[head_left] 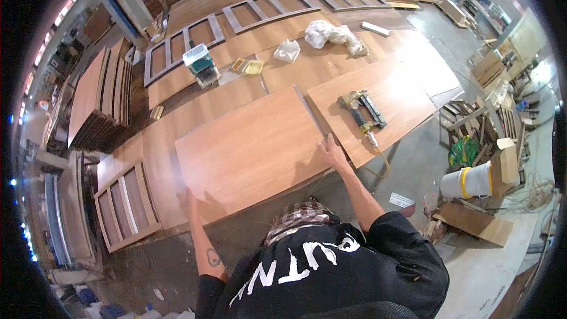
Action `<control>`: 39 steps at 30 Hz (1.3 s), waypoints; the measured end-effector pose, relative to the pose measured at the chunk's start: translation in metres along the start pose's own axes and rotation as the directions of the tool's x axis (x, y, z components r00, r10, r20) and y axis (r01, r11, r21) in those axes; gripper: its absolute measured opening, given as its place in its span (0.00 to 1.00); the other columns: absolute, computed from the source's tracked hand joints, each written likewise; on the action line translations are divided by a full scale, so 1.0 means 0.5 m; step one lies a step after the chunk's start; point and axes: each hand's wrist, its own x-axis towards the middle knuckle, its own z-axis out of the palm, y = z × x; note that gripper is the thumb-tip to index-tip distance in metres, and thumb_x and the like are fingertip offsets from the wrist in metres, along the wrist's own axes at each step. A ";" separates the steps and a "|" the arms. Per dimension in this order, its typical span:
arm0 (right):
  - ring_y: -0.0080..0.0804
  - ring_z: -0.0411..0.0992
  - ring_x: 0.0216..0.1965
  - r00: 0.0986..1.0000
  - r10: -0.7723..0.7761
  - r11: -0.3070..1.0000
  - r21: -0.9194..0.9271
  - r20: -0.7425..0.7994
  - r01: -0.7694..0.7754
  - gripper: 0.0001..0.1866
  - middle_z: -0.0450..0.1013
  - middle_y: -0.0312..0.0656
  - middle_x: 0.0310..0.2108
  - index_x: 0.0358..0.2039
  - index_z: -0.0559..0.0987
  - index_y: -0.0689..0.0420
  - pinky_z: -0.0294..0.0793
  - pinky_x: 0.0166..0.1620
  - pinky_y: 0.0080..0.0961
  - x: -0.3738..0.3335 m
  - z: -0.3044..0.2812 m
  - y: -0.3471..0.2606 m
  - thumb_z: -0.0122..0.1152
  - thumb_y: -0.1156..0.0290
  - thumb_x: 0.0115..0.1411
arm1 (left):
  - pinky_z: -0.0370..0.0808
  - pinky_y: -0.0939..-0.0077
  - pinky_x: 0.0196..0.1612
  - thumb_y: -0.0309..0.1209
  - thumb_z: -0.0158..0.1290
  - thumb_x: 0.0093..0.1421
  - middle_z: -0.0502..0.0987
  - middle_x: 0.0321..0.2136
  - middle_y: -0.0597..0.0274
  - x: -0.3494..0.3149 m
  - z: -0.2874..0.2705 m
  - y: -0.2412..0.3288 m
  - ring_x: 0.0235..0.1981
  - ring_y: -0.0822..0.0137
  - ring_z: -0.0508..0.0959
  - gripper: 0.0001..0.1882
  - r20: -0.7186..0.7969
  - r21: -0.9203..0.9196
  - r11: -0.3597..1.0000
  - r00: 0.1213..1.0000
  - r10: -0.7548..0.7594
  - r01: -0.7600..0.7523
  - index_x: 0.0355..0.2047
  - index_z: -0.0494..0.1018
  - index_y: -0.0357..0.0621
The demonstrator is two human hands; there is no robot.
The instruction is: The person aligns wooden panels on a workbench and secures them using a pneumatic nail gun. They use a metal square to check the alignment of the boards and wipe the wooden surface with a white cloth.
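Observation:
A flat reddish-brown wood panel (248, 147) lies on the worktable in front of me. At its near left corner my left hand (188, 201) holds the edge, its fingers somewhat faint in the glare. My right hand (333, 152) grips the opposite short edge near the right corner, with the arm stretched forward. Just beyond that hand, across a narrow dark gap, a second wood panel (407, 82) carries a pneumatic nail gun (361, 113). The gun lies on its side with a yellowish air hose (387, 168) trailing off the near edge.
A slatted wood frame (127, 205) lies at the table's left end; several grey frames (271, 10) line the far side. Stacked panels (100, 97) stand left. Small plastic boxes (201, 65) and white plastic bags (331, 34) sit mid-table. A white bucket (466, 182) and wood scraps lie right.

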 end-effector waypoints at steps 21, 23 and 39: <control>0.51 0.65 0.55 0.997 -0.071 0.992 0.097 -0.044 0.075 0.44 0.64 0.62 0.54 0.61 0.55 0.66 0.65 0.55 0.37 0.025 -0.018 0.049 0.58 0.49 0.54 | 0.55 0.65 0.62 0.53 0.42 0.62 0.61 0.59 0.42 -0.003 -0.003 0.058 0.61 0.50 0.60 0.37 0.066 -0.061 0.997 0.997 -0.037 0.041 0.60 0.58 0.34; 0.52 0.66 0.54 0.984 -0.150 0.988 0.007 -0.097 0.152 0.43 0.63 0.63 0.55 0.62 0.55 0.64 0.66 0.54 0.37 0.018 -0.006 0.062 0.60 0.52 0.54 | 0.59 0.68 0.58 0.44 0.44 0.64 0.67 0.55 0.47 0.003 -0.021 0.006 0.55 0.55 0.67 0.29 0.208 -0.492 0.852 0.974 -0.085 0.179 0.58 0.62 0.35; 0.35 0.75 0.33 0.910 -0.233 0.947 0.131 -0.343 0.292 0.16 0.76 0.48 0.33 0.42 0.77 0.62 0.73 0.38 0.25 -0.155 -0.013 0.110 0.66 0.74 0.51 | 0.68 0.72 0.32 0.31 0.58 0.54 0.73 0.24 0.56 -0.197 -0.134 -0.013 0.25 0.65 0.71 0.13 0.275 0.113 0.985 0.957 0.094 -0.130 0.34 0.72 0.34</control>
